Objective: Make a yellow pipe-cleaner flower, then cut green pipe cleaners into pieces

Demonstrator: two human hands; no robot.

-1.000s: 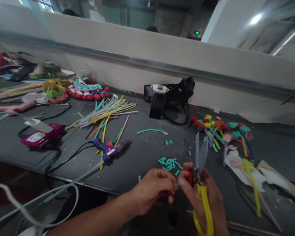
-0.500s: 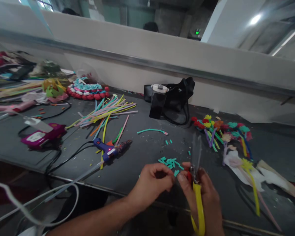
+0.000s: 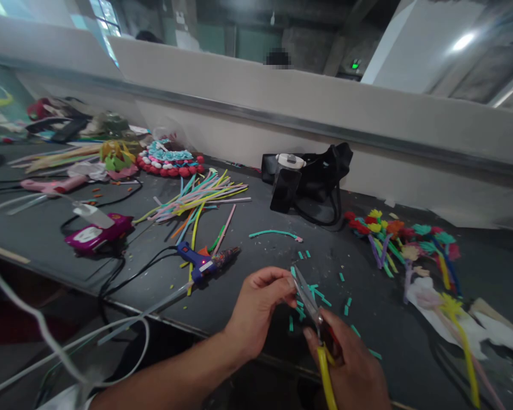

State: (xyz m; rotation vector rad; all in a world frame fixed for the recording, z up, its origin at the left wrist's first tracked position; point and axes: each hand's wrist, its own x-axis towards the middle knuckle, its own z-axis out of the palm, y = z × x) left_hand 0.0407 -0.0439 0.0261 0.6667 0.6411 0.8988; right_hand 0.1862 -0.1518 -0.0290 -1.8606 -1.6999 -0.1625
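My right hand (image 3: 346,367) is closed round the yellow handles of a pair of scissors (image 3: 310,302), whose blades point up and to the left. My left hand (image 3: 259,307) is pinched shut just left of the blade tips; what it pinches is too small to make out. Small teal cut pieces (image 3: 314,293) lie scattered on the dark table (image 3: 248,262) beyond both hands. A longer teal strip (image 3: 273,233) rests farther back.
A blue glue gun (image 3: 205,263) with a red light lies left of my hands, its cord running off the table edge. Coloured strips (image 3: 196,199), a magenta glue gun (image 3: 96,236), a black bag (image 3: 320,171), finished flowers (image 3: 404,242) and a red-and-blue wreath (image 3: 171,159) stand around.
The scissors have tipped from upright to pointing up-left, toward my left hand's pinch. My right hand has dropped lower. The camera has shifted, so the table things sit lower and more to the right.
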